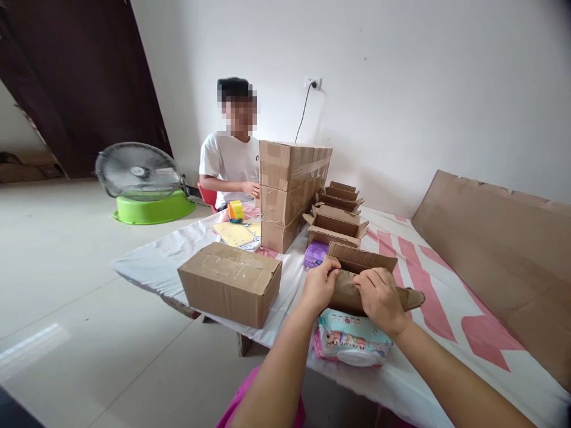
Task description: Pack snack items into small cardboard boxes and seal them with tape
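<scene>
Fingers of left hand [317,286] and right hand [379,297] pinch cardboard box [357,279] flaps (wipes pack [352,342] just below).

Brown cardboard box [357,279], pink-striped tablecloth [446,297]

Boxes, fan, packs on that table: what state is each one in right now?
Small cardboard box: flaps open, held by left hand and right hand.
Sealed box: closed, taped.
Stacked boxes: closed, three high.
Empty boxes: open, flaps up.
Wipes pack: flat, closed.
Fan: tilted in green basin; spinning unclear.
Tape roll: resting on table.
</scene>
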Demonstrator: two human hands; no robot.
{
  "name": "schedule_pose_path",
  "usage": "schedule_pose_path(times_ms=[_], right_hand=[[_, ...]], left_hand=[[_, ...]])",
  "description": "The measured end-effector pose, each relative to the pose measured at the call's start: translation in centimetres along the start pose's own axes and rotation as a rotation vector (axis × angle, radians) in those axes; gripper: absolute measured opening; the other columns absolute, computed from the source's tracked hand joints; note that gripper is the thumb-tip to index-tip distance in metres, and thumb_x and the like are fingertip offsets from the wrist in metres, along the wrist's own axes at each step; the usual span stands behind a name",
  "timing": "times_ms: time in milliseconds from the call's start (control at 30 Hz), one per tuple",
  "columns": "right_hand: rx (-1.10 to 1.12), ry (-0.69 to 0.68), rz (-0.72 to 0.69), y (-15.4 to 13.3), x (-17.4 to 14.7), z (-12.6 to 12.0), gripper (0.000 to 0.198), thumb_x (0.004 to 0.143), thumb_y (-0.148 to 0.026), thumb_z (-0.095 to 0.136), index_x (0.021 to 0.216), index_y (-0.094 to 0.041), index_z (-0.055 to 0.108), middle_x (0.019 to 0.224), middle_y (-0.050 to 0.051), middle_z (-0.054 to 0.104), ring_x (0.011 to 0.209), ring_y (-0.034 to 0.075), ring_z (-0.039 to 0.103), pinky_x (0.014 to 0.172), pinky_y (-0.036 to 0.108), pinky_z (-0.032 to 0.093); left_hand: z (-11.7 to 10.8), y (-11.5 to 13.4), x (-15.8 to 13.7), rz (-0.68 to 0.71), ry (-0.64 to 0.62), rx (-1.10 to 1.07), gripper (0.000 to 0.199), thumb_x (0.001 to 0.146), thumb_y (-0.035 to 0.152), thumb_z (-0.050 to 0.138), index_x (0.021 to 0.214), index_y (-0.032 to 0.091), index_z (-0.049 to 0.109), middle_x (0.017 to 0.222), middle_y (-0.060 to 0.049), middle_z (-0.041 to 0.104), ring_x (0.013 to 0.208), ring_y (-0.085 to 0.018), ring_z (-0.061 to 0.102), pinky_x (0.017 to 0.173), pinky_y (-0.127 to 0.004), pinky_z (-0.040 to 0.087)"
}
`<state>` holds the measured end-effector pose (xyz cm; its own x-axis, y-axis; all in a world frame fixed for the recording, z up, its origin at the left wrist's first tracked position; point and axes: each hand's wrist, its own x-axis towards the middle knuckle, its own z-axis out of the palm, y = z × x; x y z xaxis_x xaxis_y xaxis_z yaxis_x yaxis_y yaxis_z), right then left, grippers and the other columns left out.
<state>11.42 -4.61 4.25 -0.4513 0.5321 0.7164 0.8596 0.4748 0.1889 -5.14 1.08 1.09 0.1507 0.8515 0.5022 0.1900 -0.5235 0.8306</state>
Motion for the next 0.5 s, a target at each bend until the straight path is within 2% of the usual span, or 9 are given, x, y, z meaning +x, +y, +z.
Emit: schedule_pose_path(times_ms=[100,167,267,333,400,500], right_hand=[[0.086,0.046,0.035,-1.3,-0.4,-0.3,0.02,0.092,-0.013,0.048,0.108,-0.016,0.059,0.1,0.008,0.064,0.093,0.022,0.052,0.086,0.038,0.042],[0.063,0.055,0.004,-1.8,-0.4,-0.2,0.028,0.092,-0.013,0.048,0.119,-0.016,0.055,0.111,0.01,0.063,0.101,0.023,0.052,0.09,0.039,0.042],[-0.014,-0.01,-0.086,-1.6,0.2,0.1,0.034,0.093,-0.012,0.046,0.124,-0.02,0.055,0.121,0.009,0.063,0.106,0.023,0.051,0.089,0.04,0.04],[-0.055,-0.066,-0.182,-0.9,0.9,0.4,0.03,0.094,-0.013,0.044,0.119,-0.019,0.059,0.111,0.008,0.066,0.098,0.023,0.052,0.083,0.038,0.04],[-0.087,-0.111,-0.283,-0.2,1.5,0.4,0.024,0.094,-0.014,0.043,0.106,-0.018,0.064,0.096,0.007,0.068,0.088,0.022,0.051,0.078,0.038,0.038],[-0.094,-0.16,-0.408,0.9,1.9,0.1,0.023,0.093,-0.013,0.043,0.088,-0.019,0.065,0.087,0.006,0.065,0.085,0.021,0.049,0.077,0.037,0.037]], left_hand=[[0.0,0.0,0.0,0.01,0.011,-0.017,0.018,0.086,0.013,0.051,0.093,0.023,0.063,0.096,0.0,0.071,0.092,-0.016,0.065,0.086,-0.028,0.049],[0.0,0.0,0.0,0.008,0.005,-0.011,0.017,0.086,0.014,0.051,0.093,0.023,0.063,0.095,0.0,0.071,0.091,-0.015,0.065,0.085,-0.028,0.05],[-0.1,-0.1,0.1,0.015,-0.014,-0.012,0.018,0.086,0.013,0.05,0.093,0.023,0.063,0.095,0.0,0.071,0.09,-0.015,0.065,0.085,-0.027,0.05],[-0.1,-0.1,0.1,0.012,-0.014,-0.008,0.018,0.086,0.014,0.049,0.094,0.023,0.063,0.095,0.0,0.071,0.09,-0.015,0.065,0.084,-0.027,0.05],[-0.1,-0.2,0.1,0.009,-0.015,0.008,0.018,0.086,0.014,0.049,0.094,0.023,0.063,0.093,0.0,0.071,0.088,-0.015,0.065,0.082,-0.027,0.05],[-0.1,-0.1,0.1,0.011,-0.032,0.032,0.018,0.086,0.014,0.05,0.094,0.023,0.063,0.091,0.0,0.071,0.085,-0.015,0.065,0.08,-0.027,0.05]])
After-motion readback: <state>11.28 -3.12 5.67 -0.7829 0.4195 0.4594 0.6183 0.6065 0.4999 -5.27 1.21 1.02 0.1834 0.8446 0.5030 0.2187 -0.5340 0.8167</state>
